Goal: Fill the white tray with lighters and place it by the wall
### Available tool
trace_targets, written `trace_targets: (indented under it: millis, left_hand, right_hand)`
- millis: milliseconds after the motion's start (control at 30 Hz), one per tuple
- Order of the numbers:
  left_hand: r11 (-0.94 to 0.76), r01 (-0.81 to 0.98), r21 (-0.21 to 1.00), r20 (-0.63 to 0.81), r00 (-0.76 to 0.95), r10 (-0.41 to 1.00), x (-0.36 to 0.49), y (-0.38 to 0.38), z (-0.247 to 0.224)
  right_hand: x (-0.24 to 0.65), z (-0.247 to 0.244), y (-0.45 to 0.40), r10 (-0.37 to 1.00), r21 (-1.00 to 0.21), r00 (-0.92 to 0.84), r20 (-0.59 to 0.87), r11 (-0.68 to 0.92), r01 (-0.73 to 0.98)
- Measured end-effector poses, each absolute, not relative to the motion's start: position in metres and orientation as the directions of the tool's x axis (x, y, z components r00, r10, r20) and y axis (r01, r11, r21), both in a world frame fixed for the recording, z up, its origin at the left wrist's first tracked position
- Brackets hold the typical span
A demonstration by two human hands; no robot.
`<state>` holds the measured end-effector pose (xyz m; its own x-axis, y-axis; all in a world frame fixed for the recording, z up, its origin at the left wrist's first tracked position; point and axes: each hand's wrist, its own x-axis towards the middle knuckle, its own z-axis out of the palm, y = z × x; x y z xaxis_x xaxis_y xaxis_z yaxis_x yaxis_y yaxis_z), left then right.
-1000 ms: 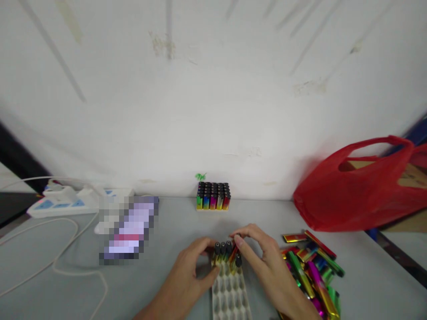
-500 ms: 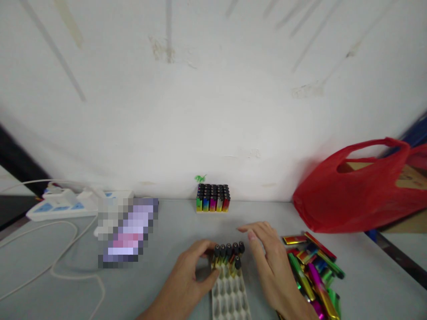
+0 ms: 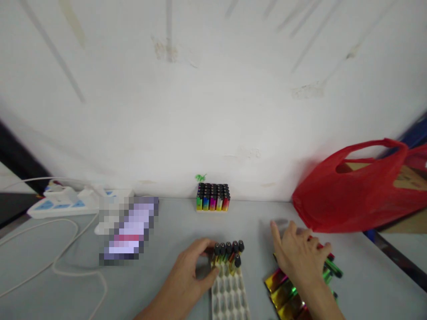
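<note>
A white tray (image 3: 230,293) with rows of slots lies in front of me. Across its far end stands a row of lighters (image 3: 228,251) with black tops, and a single lighter (image 3: 237,261) leans in the row behind them. My left hand (image 3: 196,266) grips the tray's far left corner, thumb on the near side and fingers round the far edge. To the right, my right hand (image 3: 302,255) reaches over a pile of shiny coloured lighters (image 3: 280,291), its fingers spread. It covers part of the pile; whether its fingertips touch a lighter is unclear.
A full block of lighters (image 3: 212,198) stands against the wall. On the left are a power strip (image 3: 63,204), white cables (image 3: 66,273) and a blurred phone (image 3: 133,229). A red plastic bag (image 3: 347,191) sits at the right beside a cardboard box (image 3: 413,178).
My right hand has moved right, away from the tray and over the pile. Lighters at the pile's near left now lie differently. My left hand and the tray are as before.
</note>
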<state>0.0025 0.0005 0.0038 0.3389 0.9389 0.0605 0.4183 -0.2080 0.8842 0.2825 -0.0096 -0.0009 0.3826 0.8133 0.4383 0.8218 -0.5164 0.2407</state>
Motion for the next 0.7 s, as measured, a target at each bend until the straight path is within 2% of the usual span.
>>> trace_targets:
  millis: [133, 267, 367, 433, 533, 700]
  left_hand:
    - [-0.207, 0.426, 0.881, 0.055, 0.343, 0.938, 0.001, 0.000, 0.004]
    - [-0.204, 0.403, 0.892, 0.049, 0.362, 0.931, 0.000, -0.004, 0.007]
    - [-0.240, 0.360, 0.902, 0.093, 0.381, 0.920, 0.000, -0.010, 0.011]
    - [-0.281, 0.329, 0.902, 0.134, 0.405, 0.905, -0.001, -0.012, 0.014]
    - [-0.343, 0.296, 0.892, 0.185, 0.452, 0.873, -0.001, -0.014, 0.015]
    - [-0.275, 0.356, 0.893, 0.113, 0.414, 0.903, -0.001, -0.013, 0.005]
  right_hand:
    - [0.282, -0.004, -0.004, 0.862, 0.138, 0.289, 0.417, -0.374, 0.917]
    - [0.275, -0.009, 0.001, 0.914, -0.011, 0.063, 0.400, -0.064, 0.998]
    - [0.269, -0.009, 0.002, 0.929, -0.134, -0.108, 0.355, 0.165, 0.977]
    - [0.265, -0.007, 0.002, 0.930, -0.223, -0.179, 0.320, 0.257, 0.940]
    - [0.262, -0.005, 0.001, 0.935, -0.298, -0.196, 0.297, 0.285, 0.911]
    - [0.262, -0.007, 0.004, 0.944, -0.222, -0.157, 0.289, 0.226, 0.949]
